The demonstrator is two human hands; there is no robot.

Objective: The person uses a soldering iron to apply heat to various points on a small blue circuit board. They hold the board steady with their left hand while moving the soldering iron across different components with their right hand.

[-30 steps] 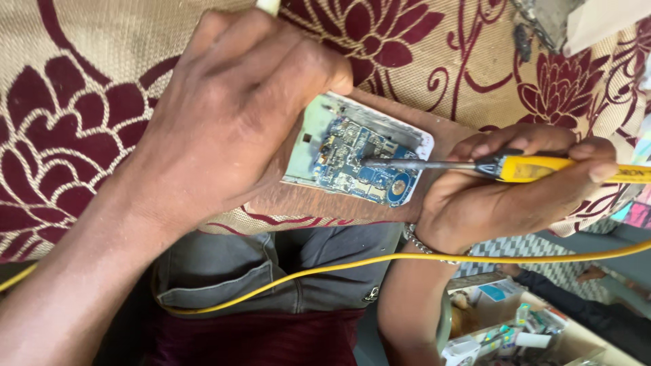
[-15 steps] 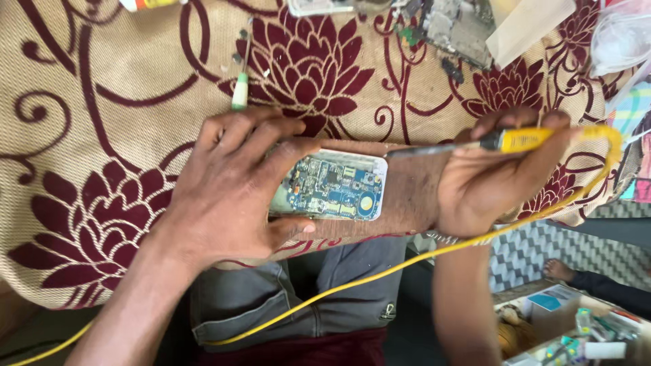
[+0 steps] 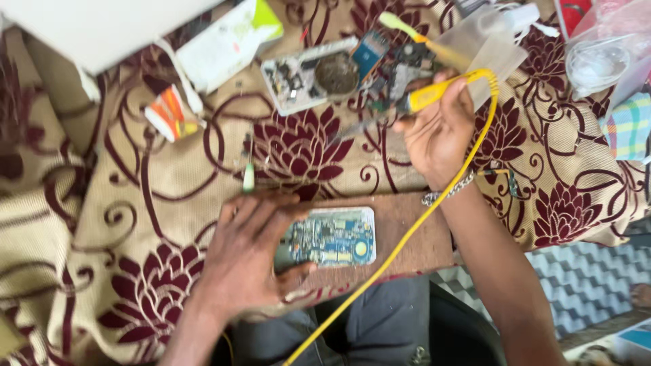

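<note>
Opened phone w/ exposed circuit board (image 3: 332, 237): flat on wooden board (image 3: 407, 234), near centre of tabletop (image 3: 135, 203) w/ floral cloth. Likely light, rigid, fragile; small components exposed. Best gripped by outer edges of casing, not on board face.

Left hand (image 3: 247, 261): fingers spread, pressing flat on left end of phone, thumb along near edge; pinned, not lifted.

Right hand (image 3: 441, 129): closed round yellow handle of soldering iron (image 3: 420, 98), raised far right of phone, tip pointing left. Yellow cable (image 3: 400, 244) trailing across wooden board toward near edge.

Second opened device (image 3: 312, 74) far centre, apart.
</note>
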